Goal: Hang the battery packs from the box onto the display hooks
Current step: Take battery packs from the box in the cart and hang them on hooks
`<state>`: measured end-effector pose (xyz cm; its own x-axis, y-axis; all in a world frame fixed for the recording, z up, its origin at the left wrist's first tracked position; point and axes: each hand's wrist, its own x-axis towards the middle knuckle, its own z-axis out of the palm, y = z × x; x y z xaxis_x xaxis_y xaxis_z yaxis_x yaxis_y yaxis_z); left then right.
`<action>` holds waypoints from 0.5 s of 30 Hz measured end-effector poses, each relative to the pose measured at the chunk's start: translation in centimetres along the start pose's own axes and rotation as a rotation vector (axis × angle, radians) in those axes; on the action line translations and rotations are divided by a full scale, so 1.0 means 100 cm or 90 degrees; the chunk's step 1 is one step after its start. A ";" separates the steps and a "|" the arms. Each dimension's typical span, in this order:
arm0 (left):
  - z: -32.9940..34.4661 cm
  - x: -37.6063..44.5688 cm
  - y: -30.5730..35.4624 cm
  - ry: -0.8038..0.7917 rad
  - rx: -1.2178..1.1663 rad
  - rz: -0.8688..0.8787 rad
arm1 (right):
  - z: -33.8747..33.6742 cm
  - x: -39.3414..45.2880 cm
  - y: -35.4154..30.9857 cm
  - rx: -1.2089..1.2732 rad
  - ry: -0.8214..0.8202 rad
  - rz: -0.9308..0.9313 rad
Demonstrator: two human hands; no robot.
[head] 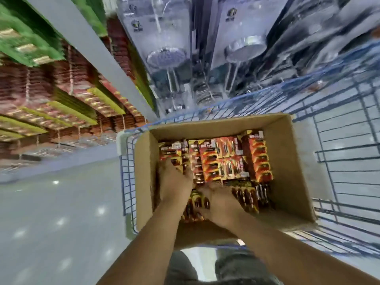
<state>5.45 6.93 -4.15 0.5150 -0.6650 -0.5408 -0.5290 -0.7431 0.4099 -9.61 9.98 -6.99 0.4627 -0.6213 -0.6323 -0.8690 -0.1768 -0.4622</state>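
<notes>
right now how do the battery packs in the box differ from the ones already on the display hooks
The battery packs in the box lie flat or stand on edge, jumbled in several directions; the packs on the display hooks hang in ordered rows. Both hands, left hand and right hand, reach into the cardboard box among its packs; nothing touches the hooked ones. Both lots share red, orange and yellow card packaging.

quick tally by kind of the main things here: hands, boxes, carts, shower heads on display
hands: 2, the left hand and the right hand, both down among the battery packs
cardboard box: 1
blue wire cart: 1
boxed shower heads plainly in view: 2, one and another; more to the right are too blurred to count
total: 6
</notes>
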 end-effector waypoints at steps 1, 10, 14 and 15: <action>0.007 0.001 -0.002 0.002 0.029 -0.019 | 0.004 0.002 0.000 -0.029 -0.011 -0.014; 0.048 0.026 -0.013 0.043 0.203 -0.049 | 0.006 0.009 0.021 -0.042 -0.088 -0.029; 0.053 0.029 -0.014 0.045 0.254 -0.039 | -0.009 -0.003 0.048 0.031 -0.129 0.039; 0.055 0.029 -0.017 0.042 0.253 -0.031 | -0.014 -0.007 0.055 0.048 -0.131 0.059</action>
<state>4.13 6.64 -10.42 0.5813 -0.6432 -0.4984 -0.7161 -0.6953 0.0621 -14.92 8.38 -8.25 0.4140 -0.4619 -0.7844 -0.8975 -0.0631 -0.4366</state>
